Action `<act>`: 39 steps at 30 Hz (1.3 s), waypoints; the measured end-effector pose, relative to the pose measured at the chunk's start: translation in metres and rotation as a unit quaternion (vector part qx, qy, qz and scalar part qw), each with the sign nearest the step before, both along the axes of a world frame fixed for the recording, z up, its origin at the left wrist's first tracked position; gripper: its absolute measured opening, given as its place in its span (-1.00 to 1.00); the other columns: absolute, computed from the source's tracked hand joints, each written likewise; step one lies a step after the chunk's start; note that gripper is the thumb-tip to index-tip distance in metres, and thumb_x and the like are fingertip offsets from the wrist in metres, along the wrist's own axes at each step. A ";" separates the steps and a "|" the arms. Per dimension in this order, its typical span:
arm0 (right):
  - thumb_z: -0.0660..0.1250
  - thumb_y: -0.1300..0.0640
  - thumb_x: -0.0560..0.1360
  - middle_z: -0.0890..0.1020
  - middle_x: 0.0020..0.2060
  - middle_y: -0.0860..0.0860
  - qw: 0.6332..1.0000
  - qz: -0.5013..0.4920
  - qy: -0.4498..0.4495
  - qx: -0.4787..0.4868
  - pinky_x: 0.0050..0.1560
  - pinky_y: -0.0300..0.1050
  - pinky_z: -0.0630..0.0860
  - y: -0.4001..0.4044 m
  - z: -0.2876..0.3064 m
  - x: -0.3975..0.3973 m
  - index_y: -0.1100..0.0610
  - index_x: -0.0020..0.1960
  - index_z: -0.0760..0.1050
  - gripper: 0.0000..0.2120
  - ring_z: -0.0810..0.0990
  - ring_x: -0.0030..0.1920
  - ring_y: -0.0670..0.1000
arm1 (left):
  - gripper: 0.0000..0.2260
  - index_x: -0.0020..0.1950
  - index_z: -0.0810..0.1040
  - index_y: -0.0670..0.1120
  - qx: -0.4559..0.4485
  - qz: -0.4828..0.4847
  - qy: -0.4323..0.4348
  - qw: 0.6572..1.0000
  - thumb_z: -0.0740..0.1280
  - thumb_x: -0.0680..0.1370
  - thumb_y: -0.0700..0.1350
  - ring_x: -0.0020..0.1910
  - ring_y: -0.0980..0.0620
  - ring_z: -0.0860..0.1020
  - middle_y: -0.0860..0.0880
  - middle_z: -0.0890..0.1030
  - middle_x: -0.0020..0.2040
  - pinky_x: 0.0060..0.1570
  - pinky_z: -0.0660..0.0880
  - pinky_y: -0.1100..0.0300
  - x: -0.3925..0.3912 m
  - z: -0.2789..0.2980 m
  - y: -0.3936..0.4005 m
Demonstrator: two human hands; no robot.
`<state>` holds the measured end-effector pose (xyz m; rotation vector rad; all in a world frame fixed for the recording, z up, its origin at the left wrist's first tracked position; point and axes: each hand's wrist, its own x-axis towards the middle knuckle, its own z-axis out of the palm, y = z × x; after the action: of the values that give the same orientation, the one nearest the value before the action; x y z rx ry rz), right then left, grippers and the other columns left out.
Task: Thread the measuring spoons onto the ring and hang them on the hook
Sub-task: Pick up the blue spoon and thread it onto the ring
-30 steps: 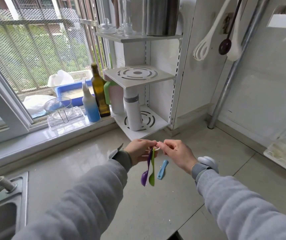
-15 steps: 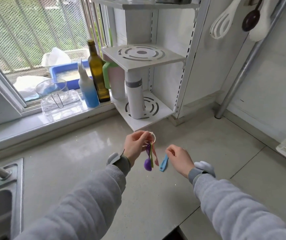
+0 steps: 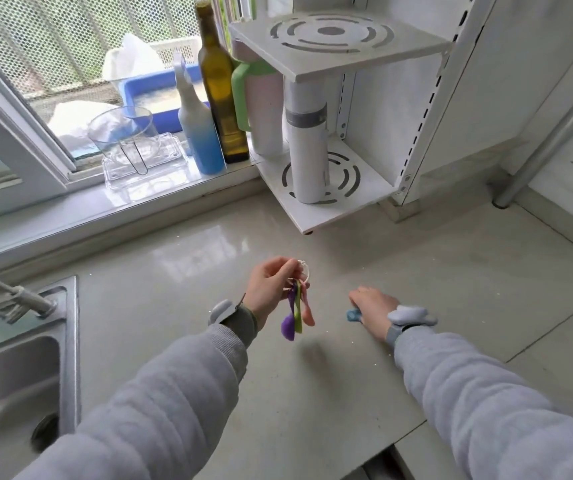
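Left hand (image 3: pixel 268 292) pinches the ring (image 3: pixel 304 271) with three spoons (image 3: pixel 297 311) dangling, right hand (image 3: pixel 373 308) closing on the blue spoon (image 3: pixel 352 315) on the desk (image 3: pixel 181 306) — hanging's to come.

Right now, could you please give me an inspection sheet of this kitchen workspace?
Surface: glossy pale countertop, bare in the middle.
Job's things: ring with purple spoon, green spoon and pink spoon hanging; blue spoon on the counter.
Clutter: oil bottle, spray bottle, clear jug on the sill.
Grippers: left hand pinches the ring; right hand is on the blue spoon.
Cables: nothing seen.
Surroundings: white shelf rack, sink, window; hook not in view.
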<state>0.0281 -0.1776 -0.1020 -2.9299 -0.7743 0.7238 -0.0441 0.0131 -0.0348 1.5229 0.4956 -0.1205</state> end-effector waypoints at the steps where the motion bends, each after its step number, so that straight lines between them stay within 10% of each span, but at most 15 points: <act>1: 0.24 0.21 0.49 0.53 0.14 0.17 1.000 -0.014 -0.001 -0.006 -0.03 -0.04 0.41 0.000 0.001 -0.001 0.07 -0.05 0.40 -0.93 0.52 0.13 0.19 | -0.76 0.03 0.55 -0.25 -0.004 0.000 0.002 1.000 0.20 0.58 -0.09 -0.12 -0.09 0.62 -0.13 0.60 -0.14 0.14 0.55 -0.08 0.000 0.000 0.001; 9: 0.18 0.09 0.55 0.62 -0.29 0.19 0.940 -0.196 0.044 0.276 -0.23 0.01 0.50 0.009 0.023 -0.023 0.08 -0.17 0.28 -0.85 0.54 -0.35 0.17 | -0.80 -0.03 0.55 -0.19 -0.040 -0.021 0.009 0.999 0.21 0.58 -0.09 -0.19 -0.05 0.61 -0.10 0.59 -0.20 0.04 0.59 0.02 -0.001 0.013 -0.008; 17: 0.04 0.03 0.60 0.37 -0.40 -0.02 0.821 -0.268 0.094 0.496 -0.33 -0.09 0.26 0.015 0.104 -0.044 0.04 -0.27 0.28 -0.72 0.31 -0.36 -0.02 | -0.80 -0.03 0.59 -0.17 -0.019 -0.036 -0.051 0.998 0.24 0.57 -0.09 -0.23 -0.03 0.61 -0.10 0.61 -0.19 -0.06 0.62 0.10 -0.006 0.054 -0.040; 39: 0.16 -0.01 0.57 0.37 -0.44 -0.01 0.820 -0.250 -0.010 0.514 -0.38 -0.14 0.22 -0.024 0.158 -0.064 0.08 -0.29 0.33 -0.71 0.28 -0.42 -0.05 | -0.81 -0.06 0.64 -0.10 0.046 -0.042 -0.132 0.989 0.27 0.55 -0.05 -0.19 -0.01 0.61 -0.13 0.67 -0.14 0.00 0.60 0.09 -0.007 0.096 -0.089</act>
<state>-0.0358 -0.2012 0.0557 -1.9630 -0.2081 0.1191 -0.0513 -0.0758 0.0612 1.6222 0.2277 0.0398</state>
